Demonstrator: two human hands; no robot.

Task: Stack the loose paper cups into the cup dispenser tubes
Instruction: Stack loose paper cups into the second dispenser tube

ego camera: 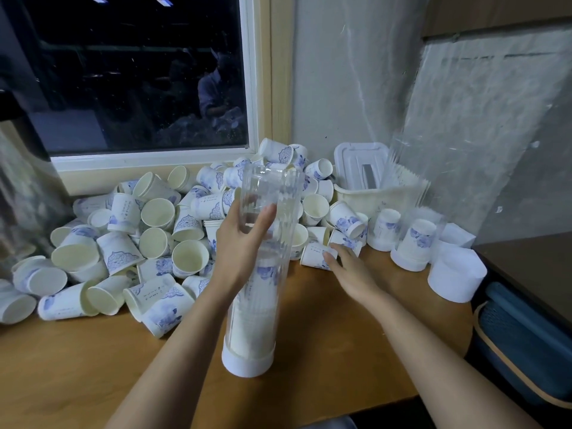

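Note:
A clear plastic dispenser tube (266, 193) with a white base stands upright on the wooden table (93, 360), partly filled with stacked cups. My left hand (240, 246) grips the tube at mid-height. My right hand (348, 269) reaches over a loose cup (314, 257) lying on its side, its fingertips touching it. A large heap of white paper cups with blue print (148, 230) covers the table's back and left.
More clear tubes with white bases (411, 243) stand at the right, one white base (455, 278) near the table's edge. A white basket (371, 193) holds a lid. A window is behind the heap, a wall to the right, and a dark blue bag (523, 345) lies beside the table.

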